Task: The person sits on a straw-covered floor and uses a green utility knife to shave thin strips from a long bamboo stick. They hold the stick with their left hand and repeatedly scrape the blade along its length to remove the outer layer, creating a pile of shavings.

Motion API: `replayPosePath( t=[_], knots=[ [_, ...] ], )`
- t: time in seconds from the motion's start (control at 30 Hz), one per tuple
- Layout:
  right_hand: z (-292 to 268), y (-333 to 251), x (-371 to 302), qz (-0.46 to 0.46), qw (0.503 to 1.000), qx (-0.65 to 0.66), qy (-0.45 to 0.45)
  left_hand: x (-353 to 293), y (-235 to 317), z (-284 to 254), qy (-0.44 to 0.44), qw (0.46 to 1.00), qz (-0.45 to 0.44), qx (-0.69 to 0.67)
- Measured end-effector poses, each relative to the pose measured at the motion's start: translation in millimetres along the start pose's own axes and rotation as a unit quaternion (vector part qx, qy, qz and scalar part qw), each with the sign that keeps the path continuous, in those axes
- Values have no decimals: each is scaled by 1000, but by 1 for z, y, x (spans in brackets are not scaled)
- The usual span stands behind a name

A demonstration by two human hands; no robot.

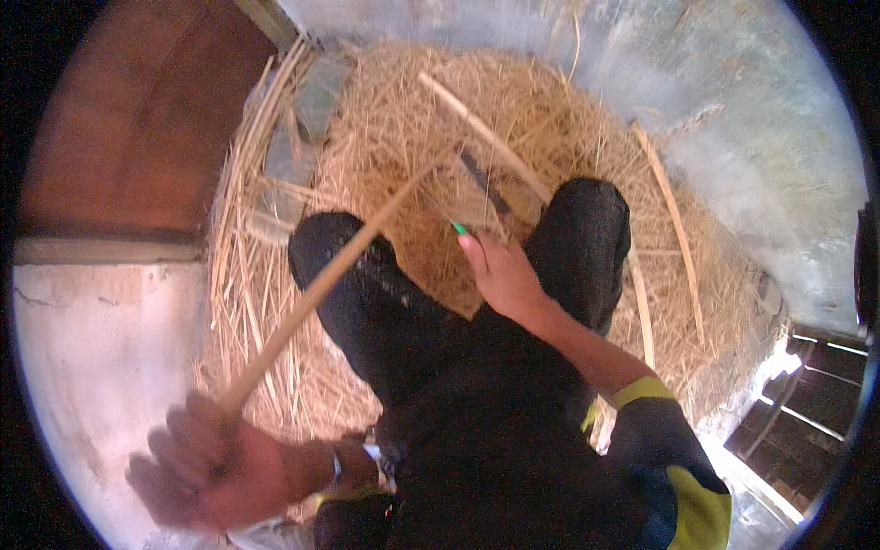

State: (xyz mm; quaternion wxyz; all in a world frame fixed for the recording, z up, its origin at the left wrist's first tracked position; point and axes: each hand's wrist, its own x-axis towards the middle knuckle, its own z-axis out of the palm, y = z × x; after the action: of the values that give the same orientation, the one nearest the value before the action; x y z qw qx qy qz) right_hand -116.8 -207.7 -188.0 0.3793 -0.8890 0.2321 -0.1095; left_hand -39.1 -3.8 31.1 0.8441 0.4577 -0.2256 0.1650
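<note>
In the head view, working well is probably meaning holding the wooden stick steady, fingers clear of its far end. It is slanting across the left knee; the blurred left hand is gripping its near end, the right hand clasping a mostly hidden green object.

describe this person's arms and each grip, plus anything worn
Left grip and right grip are ungloved. Right sleeve: dark, with yellow-green cuff and panel. Left sleeve: dark, yellow-green trim. What looks like a thin band circles the left wrist.
</note>
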Motion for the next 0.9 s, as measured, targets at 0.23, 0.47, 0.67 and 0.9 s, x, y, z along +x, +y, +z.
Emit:
replayPosePath(
  t=[0.23,0.47,0.67,0.9],
  knots=[
    [-32,-98,-15,-121,977,141,-106,-4,-37,0,123,991,12,46],
    [12,-57,21,-10,995,48,-92,1,-45,10,232,960,69,139],
    [23,-43,30,-25,988,43,-144,0,-49,9,195,967,83,139],
    [4,-60,25,-87,986,98,-102,-4,-52,15,166,975,96,116]
  ],
)
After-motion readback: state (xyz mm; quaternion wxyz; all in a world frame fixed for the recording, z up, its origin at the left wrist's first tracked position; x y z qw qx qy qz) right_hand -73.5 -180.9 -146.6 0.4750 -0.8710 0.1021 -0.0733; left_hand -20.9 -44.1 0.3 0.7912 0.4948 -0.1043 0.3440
